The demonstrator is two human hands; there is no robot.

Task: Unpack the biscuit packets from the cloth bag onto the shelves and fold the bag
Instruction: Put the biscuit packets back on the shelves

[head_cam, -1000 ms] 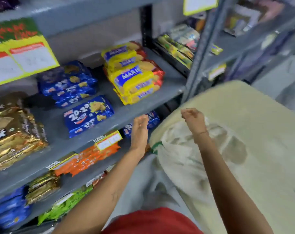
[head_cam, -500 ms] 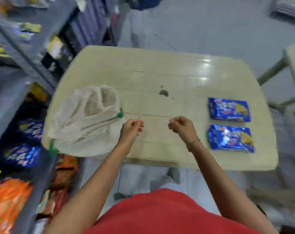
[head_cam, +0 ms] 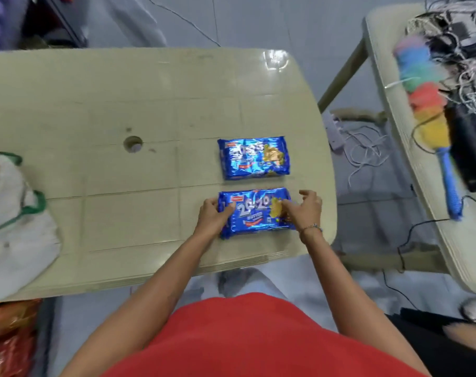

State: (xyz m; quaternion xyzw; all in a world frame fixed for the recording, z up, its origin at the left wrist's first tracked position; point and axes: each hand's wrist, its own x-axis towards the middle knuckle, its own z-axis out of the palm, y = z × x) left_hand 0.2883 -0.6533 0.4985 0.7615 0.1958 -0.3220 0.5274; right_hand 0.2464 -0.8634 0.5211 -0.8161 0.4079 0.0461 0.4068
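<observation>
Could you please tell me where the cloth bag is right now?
In the head view, the cloth bag lies at the far left edge of the table, left of the round hole and well apart from both blue biscuit packets.

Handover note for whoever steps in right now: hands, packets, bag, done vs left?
Left hand and right hand: each has a grip on one end of the near blue packet, which lies flat on the table; not lifted.
Far blue packet: just beyond it, untouched.
Cloth bag: crumpled at the table's left edge, unfolded.
Done: both packets are out of the bag.
Left: shelve both packets, fold the bag.
</observation>
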